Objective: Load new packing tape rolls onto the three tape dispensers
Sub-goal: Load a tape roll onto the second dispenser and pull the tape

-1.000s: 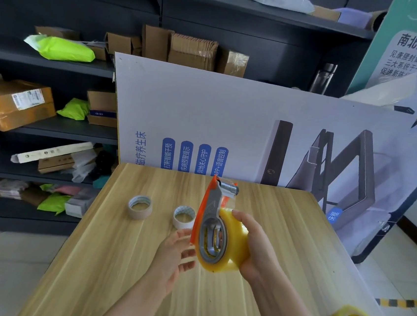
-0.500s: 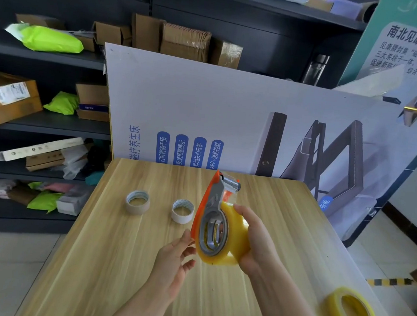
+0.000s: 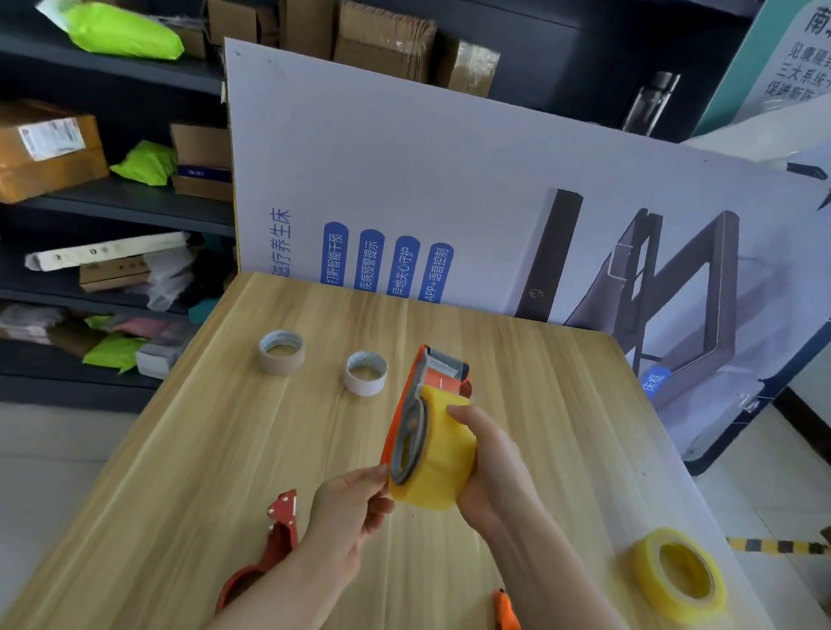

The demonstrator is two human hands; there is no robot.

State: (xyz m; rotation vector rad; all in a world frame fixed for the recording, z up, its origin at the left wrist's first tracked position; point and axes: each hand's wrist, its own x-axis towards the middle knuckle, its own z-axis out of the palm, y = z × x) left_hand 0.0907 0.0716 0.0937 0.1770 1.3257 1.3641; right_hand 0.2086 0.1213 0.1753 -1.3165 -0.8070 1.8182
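Yellow roll [image 3: 439,463], glossy and full, sits on the orange dispenser [image 3: 402,411], held mid-frame above the table [image 3: 235,450]. Right grip [image 3: 495,464] is curled round the roll; left grip [image 3: 352,508] pinches the dispenser's lower edge. If the roll sits skewed on its hub, it could slide off or jam when pulled

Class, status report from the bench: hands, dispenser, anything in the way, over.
Right grip wrapped round yellow tape roll on orange dispenser. Left grip at dispenser's lower edge, hold unclear. Nothing blocking; red dispenser lies by left wrist.
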